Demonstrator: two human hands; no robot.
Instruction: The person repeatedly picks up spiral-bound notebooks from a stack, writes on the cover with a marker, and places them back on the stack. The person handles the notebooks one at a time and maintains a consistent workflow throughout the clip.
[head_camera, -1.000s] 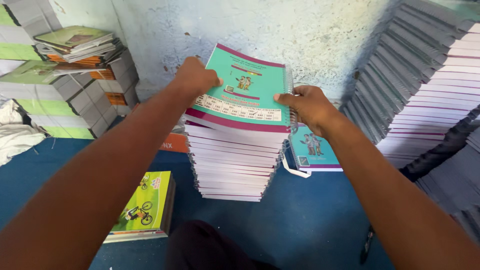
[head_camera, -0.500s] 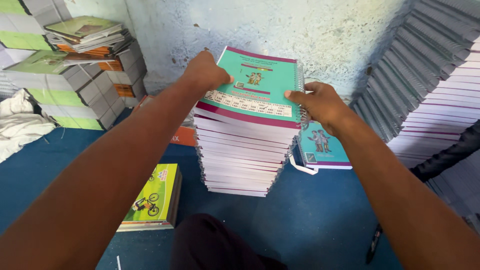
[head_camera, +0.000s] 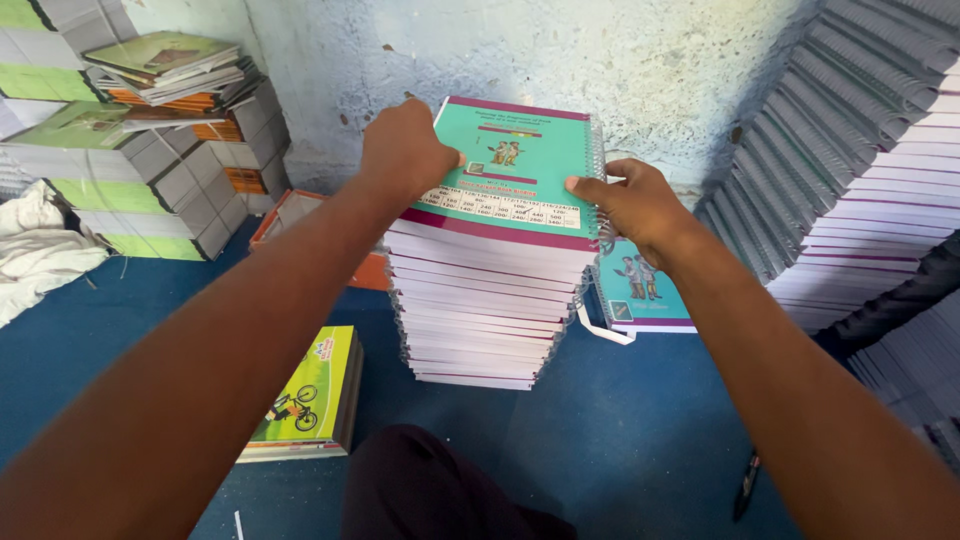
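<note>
**A tall stack, held only at its top corners**

On the far left, piles of grey-edged books (head_camera: 150, 190) stand against the wall, and near them a yellow-green book with a bicycle picture (head_camera: 305, 395) lies flat on the blue floor (head_camera: 640, 450). The left hand (head_camera: 405, 150) is closed over the far left corner of the top teal spiral-bound notebook (head_camera: 515, 165), which crowns a tall stack of notebooks (head_camera: 480, 310) in the middle of the floor. The right hand (head_camera: 635, 205) clasps the coil edge on the right. Both hands grip only the top; the stack below looks slightly uneven, so I reckon a sideways push could fan it out or tip it onto the teal notebook lying flat (head_camera: 640, 290) just beside it. Further right, the leaning wall of spiral notebooks (head_camera: 850, 170) might slide if bumped.
</note>
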